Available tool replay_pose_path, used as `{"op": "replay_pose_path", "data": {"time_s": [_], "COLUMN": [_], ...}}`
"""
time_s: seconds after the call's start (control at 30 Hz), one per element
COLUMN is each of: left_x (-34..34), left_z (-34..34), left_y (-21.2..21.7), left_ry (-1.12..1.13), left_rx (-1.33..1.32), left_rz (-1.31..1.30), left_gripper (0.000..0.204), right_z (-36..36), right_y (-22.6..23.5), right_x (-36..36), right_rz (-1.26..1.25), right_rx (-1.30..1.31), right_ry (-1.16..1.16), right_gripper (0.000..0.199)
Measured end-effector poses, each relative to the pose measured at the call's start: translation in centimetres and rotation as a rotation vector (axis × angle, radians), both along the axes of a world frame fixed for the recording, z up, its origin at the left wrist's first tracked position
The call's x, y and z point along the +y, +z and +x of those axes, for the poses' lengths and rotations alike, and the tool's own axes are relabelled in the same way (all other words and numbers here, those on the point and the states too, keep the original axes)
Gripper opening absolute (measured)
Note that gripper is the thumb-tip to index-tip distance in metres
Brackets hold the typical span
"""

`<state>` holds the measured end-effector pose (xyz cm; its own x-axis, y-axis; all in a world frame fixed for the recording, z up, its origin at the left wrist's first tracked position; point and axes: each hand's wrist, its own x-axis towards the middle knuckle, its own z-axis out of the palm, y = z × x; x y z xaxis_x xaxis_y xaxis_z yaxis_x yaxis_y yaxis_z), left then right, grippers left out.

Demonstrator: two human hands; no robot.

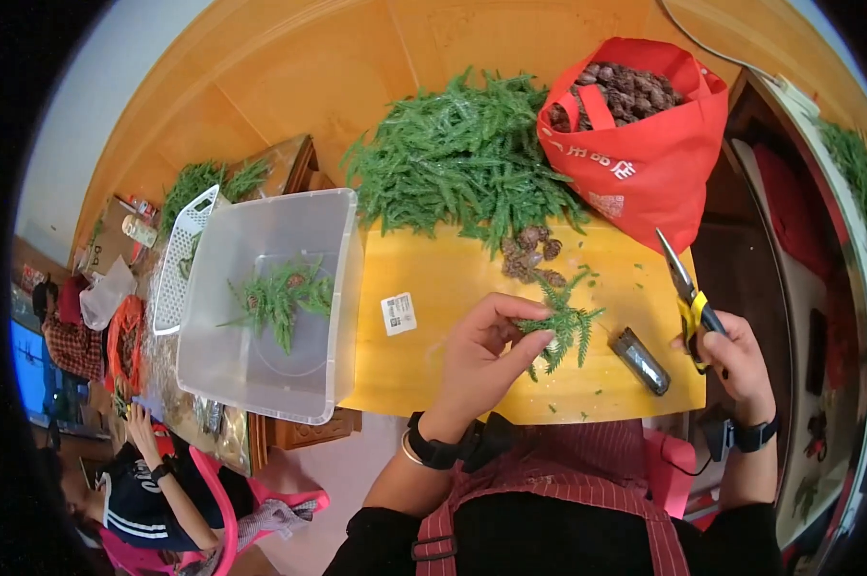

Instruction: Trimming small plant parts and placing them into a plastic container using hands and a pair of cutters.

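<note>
My left hand (pixel 499 348) pinches a small green artificial pine sprig (pixel 570 324) over the yellow board. In my right hand (pixel 741 357) is a pair of long-nosed pliers (pixel 688 293) with yellow and black handles, its jaws pointing up and away from me. A dark bundle of thin wires (pixel 641 361) lies between my two hands. Several brown pine cones (pixel 529 255) sit just beyond the sprig. Farther back rises a big heap of green pine sprigs (pixel 462 158).
A red bag (pixel 635 163) full of pine cones stands at the back right. To the left is a clear plastic bin (pixel 342 317) holding some sprigs with cones. A white label (pixel 398 314) lies on the yellow board (pixel 424 374). Another person (pixel 155 499) sits at lower left.
</note>
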<state>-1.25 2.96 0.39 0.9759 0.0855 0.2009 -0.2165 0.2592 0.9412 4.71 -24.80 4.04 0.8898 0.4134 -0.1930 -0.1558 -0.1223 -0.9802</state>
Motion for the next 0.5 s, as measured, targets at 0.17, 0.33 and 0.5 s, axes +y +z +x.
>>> {"op": "replay_pose_path", "data": {"time_s": [0.17,0.33,0.5], "left_x": [-0.3,-0.2,0.0], "left_z": [-0.4,-0.8,-0.7], "left_y": [0.6,1.2,1.0], "left_ry": [-0.021,-0.035,-0.074], "left_rx": [0.011,0.075,0.105], "left_rz": [0.066,0.030,-0.032], "left_gripper": [0.021,0.022,0.020], "right_z": [-0.3,0.6,0.6], "right_y": [1.3,1.3,1.4], "right_x": [2.8,3.6,4.1], "right_rz": [-0.300,-0.314,-0.296], "right_rx": [-0.605,-0.873,-0.929], "right_ry": [0.210,0.351,0.397], "right_gripper": [0.014,0.018,0.017]}}
